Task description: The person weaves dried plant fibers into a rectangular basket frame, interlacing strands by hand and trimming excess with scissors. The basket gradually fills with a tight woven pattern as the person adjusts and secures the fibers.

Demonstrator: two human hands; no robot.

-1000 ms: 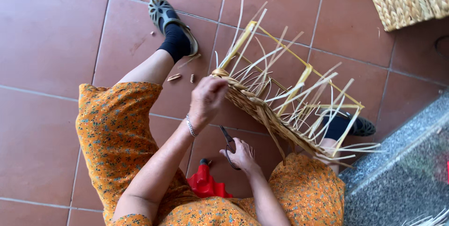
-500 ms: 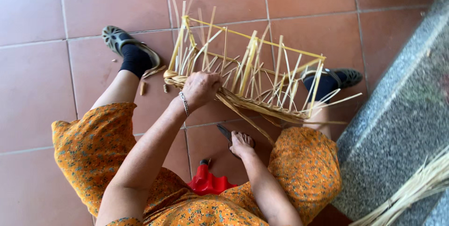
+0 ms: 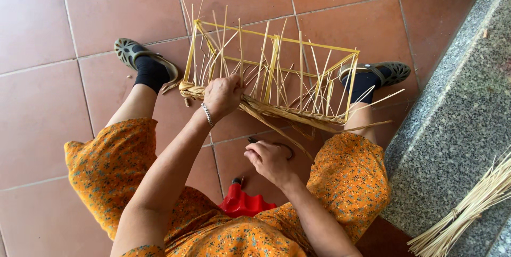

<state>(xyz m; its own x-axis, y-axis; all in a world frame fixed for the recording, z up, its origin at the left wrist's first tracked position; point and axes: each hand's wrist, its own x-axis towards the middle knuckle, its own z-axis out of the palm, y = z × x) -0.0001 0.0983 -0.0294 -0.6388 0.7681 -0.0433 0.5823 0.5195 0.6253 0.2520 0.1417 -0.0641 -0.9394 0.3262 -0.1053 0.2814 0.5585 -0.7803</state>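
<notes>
Straw-coloured reed is forming a half-woven basket frame (image 3: 271, 73), which is lying tilted between the person's feet above the terracotta tiled floor (image 3: 48, 102). The left hand (image 3: 222, 95) is closing around the frame's woven lower rim, holding it steady, while the right hand (image 3: 270, 161) is curling loosely around a small dark tool (image 3: 282, 146) just below the rim; how firmly it is gripping cannot be told. Loose uprights are sticking out in many directions, so a judgement: any twist from the left hand could be snapping or splaying the thin stakes, and the tool could be slipping toward the fingers. A bundle of spare reeds (image 3: 468, 209) is resting on the grey stone ledge (image 3: 458, 118), well apart.
</notes>
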